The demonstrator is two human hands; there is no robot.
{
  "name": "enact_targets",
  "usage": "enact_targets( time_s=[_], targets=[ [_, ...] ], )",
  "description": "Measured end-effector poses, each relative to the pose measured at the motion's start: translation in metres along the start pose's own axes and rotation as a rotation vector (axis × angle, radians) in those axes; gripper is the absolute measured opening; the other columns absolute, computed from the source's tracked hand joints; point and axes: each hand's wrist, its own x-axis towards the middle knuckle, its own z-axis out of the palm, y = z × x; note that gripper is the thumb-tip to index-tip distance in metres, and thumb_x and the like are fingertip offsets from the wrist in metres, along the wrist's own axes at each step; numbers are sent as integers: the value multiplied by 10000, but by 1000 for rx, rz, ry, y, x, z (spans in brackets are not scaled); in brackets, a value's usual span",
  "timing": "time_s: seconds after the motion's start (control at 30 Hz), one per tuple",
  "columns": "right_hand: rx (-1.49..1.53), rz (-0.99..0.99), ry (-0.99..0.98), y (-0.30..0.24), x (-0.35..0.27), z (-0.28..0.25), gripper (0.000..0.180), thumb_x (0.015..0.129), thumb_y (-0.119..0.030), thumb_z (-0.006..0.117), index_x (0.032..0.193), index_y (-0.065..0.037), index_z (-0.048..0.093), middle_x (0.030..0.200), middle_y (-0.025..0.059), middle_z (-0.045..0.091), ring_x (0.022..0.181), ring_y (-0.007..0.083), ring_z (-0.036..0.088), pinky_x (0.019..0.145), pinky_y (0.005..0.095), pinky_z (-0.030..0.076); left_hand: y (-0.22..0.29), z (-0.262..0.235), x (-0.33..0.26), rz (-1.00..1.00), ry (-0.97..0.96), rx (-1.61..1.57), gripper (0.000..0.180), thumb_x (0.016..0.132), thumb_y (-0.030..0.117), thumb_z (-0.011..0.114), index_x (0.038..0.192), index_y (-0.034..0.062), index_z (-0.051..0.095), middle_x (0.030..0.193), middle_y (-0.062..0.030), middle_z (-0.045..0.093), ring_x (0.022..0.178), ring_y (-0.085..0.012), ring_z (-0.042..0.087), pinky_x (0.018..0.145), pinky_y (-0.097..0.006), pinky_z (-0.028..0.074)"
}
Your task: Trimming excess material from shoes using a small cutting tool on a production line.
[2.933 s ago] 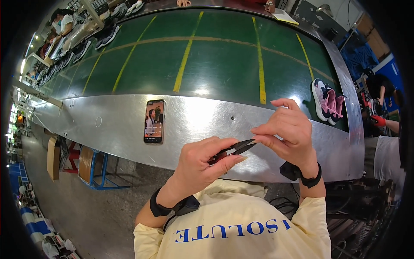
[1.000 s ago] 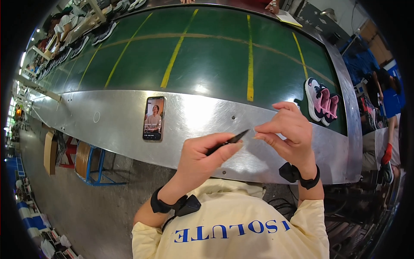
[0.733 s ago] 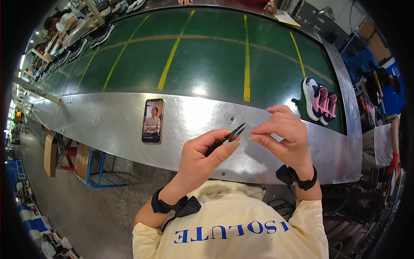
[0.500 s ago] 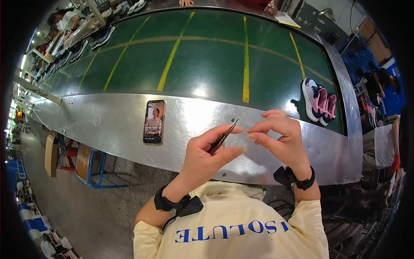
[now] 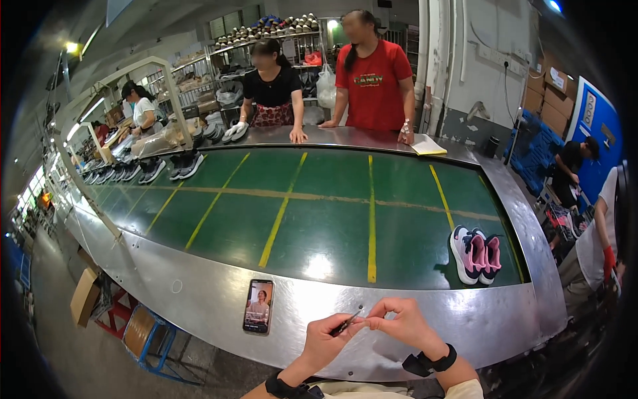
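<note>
My left hand (image 5: 325, 338) is closed round a slim dark tool with a pointed metal tip (image 5: 343, 325); its exact kind does not show. The tip points up and to the right, away from my palm. My right hand (image 5: 403, 322) pinches thumb and forefinger together right beside the left fingertips, and whatever lies in that pinch is too small to see. Both hands are above the metal edge of the table (image 5: 425, 309). A phone (image 5: 258, 306) with a lit screen lies flat to the left of them.
A pair of navy, white and pink sneakers (image 5: 474, 255) stands on the green belt (image 5: 332, 229) at right. Dark shoes (image 5: 186, 165) line its far left. Across it are a person in red (image 5: 375, 86) and one in black (image 5: 274, 90). A stool (image 5: 149, 336) stands lower left.
My view has tilted up, bringing the people and shelves across the belt into sight. My hands have come together, and the right thumb and forefinger have closed into a pinch.
</note>
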Motion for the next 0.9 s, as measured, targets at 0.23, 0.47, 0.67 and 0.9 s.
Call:
enact_targets(
  time_s=[0.23,0.47,0.67,0.9],
  targets=[
    [301,217,-67,11,17,20,66,727,-41,669,735,-10,612,663,62,632,601,120,596,540,226,458,-26,-14,-5,234,-35,49,172,809,74,680,971,18,662,757,-30,644,581,-61,498,507,-229,410],
    [300,187,37,16,10,17,31,741,-14,648,732,-15,618,749,32,615,649,85,499,601,206,370,-21,1,6,325,59,39,125,789,144,669,849,46,619,676,-73,586,573,-147,539,528,-277,414],
    [348,175,-72,25,26,28,72,765,-30,667,730,-11,607,788,52,639,666,84,512,606,204,375,-23,-7,0,337,171,-6,158,806,175,669,869,37,624,654,-76,588,563,-159,542,533,-288,406],
    [403,181,-40,55,26,16,51,820,-38,638,833,-4,602,817,76,640,747,99,566,631,201,419,-16,-7,7,184,30,-49,272,853,284,632,953,31,642,675,-83,604,585,-140,548,554,-275,418]
  ],
)
